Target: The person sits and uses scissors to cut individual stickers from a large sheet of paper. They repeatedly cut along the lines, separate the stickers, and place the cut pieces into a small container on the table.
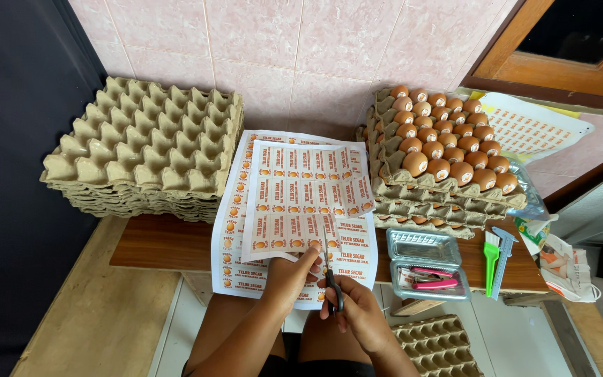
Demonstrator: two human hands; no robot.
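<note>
The left hand is gripping the lower edge of a printed label sheet, thumb on top, and is keeping it lifted a little over a second, larger label sheet that is lying on the wooden desk. The right hand is clenched around the handles of a pair of scissors, just right of the left hand; the blades are pointing up into the held sheet's bottom edge. Left of the sheets, a stack of empty egg trays is standing on the desk. Right of the sheets, trays filled with brown eggs are piled up. Below those eggs, a clear plastic box is lying, with a green brush beside it.
</note>
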